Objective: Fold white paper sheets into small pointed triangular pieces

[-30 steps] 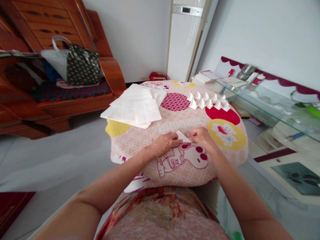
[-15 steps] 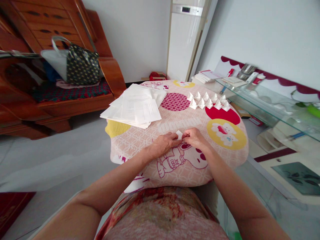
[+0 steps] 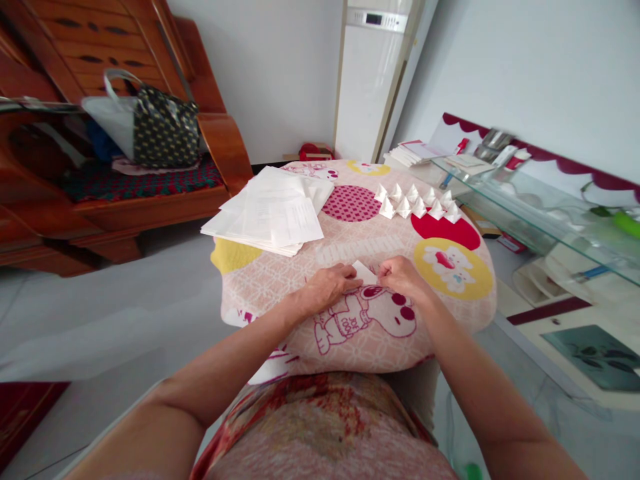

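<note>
Small white paper piece [image 3: 364, 272] is found at the near middle of the cloth-covered surface [image 3: 350, 250], between the two hands. Its left edge is pinched by the fingertips of the left hand [image 3: 331, 287] and its right edge by those of the right hand [image 3: 401, 275], so both grips are closed on it. Much of it is hidden by the fingers. Its exact shape cannot be made out, nor whether it rests on the cloth or is raised just clear.

A stack of paper sheets [image 3: 273, 213] lies at the far left of the surface, partly past the edge. A row of folded white pieces [image 3: 417, 202] stands at the far right, well apart from the hands.

Some risks can be judged from this. The cloth looks soft and padded, so a crease pressed against it could come out crooked or weak. The piece is small and is held only at the fingertips, so it could slip or be twisted if the two grips are pulled unevenly. The overhanging stack could be knocked off the surface if it were brushed by the left forearm.
</note>
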A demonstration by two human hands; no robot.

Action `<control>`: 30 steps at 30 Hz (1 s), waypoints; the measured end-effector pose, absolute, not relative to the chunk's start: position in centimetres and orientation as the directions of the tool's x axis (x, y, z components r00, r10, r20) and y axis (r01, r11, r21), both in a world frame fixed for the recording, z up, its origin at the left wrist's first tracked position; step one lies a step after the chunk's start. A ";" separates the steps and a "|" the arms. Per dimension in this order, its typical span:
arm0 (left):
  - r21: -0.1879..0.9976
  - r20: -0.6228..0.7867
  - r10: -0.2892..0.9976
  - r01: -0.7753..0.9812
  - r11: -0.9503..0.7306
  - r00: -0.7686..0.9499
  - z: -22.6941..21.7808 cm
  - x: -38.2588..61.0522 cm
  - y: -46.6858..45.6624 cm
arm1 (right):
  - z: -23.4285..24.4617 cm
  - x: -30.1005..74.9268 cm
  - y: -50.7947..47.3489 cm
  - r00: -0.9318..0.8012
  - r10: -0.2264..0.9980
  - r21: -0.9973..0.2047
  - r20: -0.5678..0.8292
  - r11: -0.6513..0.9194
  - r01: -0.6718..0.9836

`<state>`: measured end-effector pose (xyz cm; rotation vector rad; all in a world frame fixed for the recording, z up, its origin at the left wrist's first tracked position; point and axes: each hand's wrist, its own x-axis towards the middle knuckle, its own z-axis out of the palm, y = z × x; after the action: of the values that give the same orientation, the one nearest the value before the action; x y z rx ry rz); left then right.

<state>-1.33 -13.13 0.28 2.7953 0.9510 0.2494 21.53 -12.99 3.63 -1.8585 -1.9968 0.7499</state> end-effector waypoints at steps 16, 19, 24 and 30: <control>0.489 0.149 0.764 0.625 -0.609 0.628 0.7 -0.4 -12.4 | 3.3 18.5 -12.7 -0.136 0.978 -0.741 -0.158 -0.026 0.671; 0.503 0.122 0.835 0.692 -0.518 0.536 0.9 0.4 -11.9 | 3.3 18.5 -12.5 -0.136 0.978 -0.721 -0.160 -0.022 0.693; 0.458 0.086 0.908 0.793 -0.402 0.411 0.9 2.2 -12.0 | 3.3 18.6 -12.4 -0.117 0.976 -0.713 -0.185 -0.051 0.699; 0.523 0.125 0.912 0.755 -0.396 0.392 0.6 2.8 -12.2 | 2.9 18.6 -12.3 -0.110 0.980 -0.724 -0.163 -0.043 0.688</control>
<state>2.79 -12.23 0.61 2.2729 1.4396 0.5629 18.57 -12.31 2.93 -1.7601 -1.8325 0.9663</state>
